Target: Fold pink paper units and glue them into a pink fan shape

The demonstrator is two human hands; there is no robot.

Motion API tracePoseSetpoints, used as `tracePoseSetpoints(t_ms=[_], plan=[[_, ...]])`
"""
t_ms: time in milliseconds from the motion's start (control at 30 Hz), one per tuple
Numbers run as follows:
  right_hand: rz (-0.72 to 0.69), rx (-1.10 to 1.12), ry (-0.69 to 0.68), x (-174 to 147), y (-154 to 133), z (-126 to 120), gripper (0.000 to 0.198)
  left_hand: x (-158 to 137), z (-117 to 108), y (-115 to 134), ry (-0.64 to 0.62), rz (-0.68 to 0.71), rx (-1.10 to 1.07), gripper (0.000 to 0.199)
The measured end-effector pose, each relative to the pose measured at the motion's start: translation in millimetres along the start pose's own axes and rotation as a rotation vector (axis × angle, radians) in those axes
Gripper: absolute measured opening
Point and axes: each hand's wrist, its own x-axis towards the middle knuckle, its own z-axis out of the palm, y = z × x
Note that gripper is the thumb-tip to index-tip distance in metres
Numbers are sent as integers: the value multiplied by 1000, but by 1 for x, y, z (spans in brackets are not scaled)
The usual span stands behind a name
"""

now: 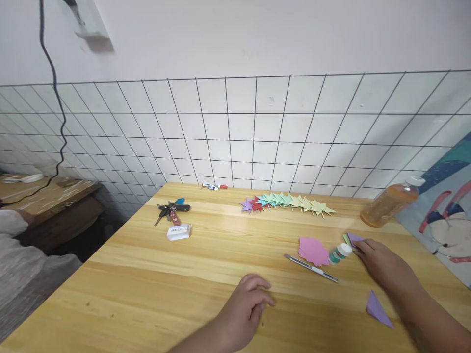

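My left hand [245, 311] hovers over or rests on the front of the wooden table, its fingers loosely curled and apart, with nothing in them. At the right, my right hand [380, 260] has its fingertips closed on purple paper [355, 239], which lies over some green paper [346, 239]. A glue stick [340, 253] with a white cap lies just left of that hand. Beside it are a pink stack of cut paper [313, 250] and a slim utility knife [311, 268]. One folded purple paper triangle [378, 310] lies nearer, by my right forearm.
Along the back lies a row of overlapping coloured paper leaves [287, 201]. A marker [214, 186], keys [172, 211] and a small white box [178, 232] are further left. A bottle of amber liquid [392, 201] stands back right. A person's sleeve [22, 274] shows far left.
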Motion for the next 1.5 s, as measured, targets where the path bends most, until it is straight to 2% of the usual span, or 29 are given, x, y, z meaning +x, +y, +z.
tracePoseSetpoints(t_ms=[100, 167, 267, 300, 367, 400, 433, 500, 533, 633, 800, 933, 1033, 1200, 1267, 1400, 1467, 1500], plan=[[-64, 7, -191, 8, 12, 0, 30, 1, 2, -1, -1, -3, 4, 29], [-70, 28, -257, 11, 17, -7, 30, 1, 3, -1, 1, 2, 3, 29], [16, 45, -254, 6, 11, -28, 39, 0, 3, -1, 1, 8, -2, 30], [94, 17, -163, 1, 2, -35, 42, -1, 3, 0, 0, 6, -4, 30], [253, -21, 138, -16, -26, -46, 41, -1, 2, 0, -3, 0, -9, 31], [272, -14, 231, -26, -44, -47, 38, -1, 2, 0, -1, -1, -11, 31], [194, 17, 202, -35, -64, -46, 34, -1, 2, 0, 3, -2, -11, 30], [-125, 60, -36, -48, -103, -35, 29, -1, 3, 0, 12, -4, -8, 29], [-196, 49, -103, -50, -120, -27, 30, -1, 4, 0, 17, -5, -6, 28], [-62, -46, -138, -41, -151, -4, 37, -1, 5, 2, 17, -8, -2, 26], [86, -148, -231, -19, -161, 8, 29, -2, 4, 3, 24, -1, 7, 24], [57, -205, -255, -18, -166, 5, 27, -2, 4, 2, 38, 16, 5, 19], [90, -218, -291, -19, -165, 4, 27, -1, 4, 3, 43, 17, -11, 16], [61, -189, -243, -19, -161, -5, 28, 0, 2, 4, 10, -75, -130, 24], [18, -151, -109, -25, -169, -11, 27, 1, -3, 2, -46, -197, -308, 36], [-354, -8, 309, -52, -203, -16, 32, 4, -18, 3, -262, -612, -976, 64], [-602, 93, 396, -68, -220, -12, 33, 6, -25, 6, -315, -697, -1197, 67], [-696, 139, 405, -74, -226, -10, 31, 8, -27, 7, -305, -687, -1264, 64]])
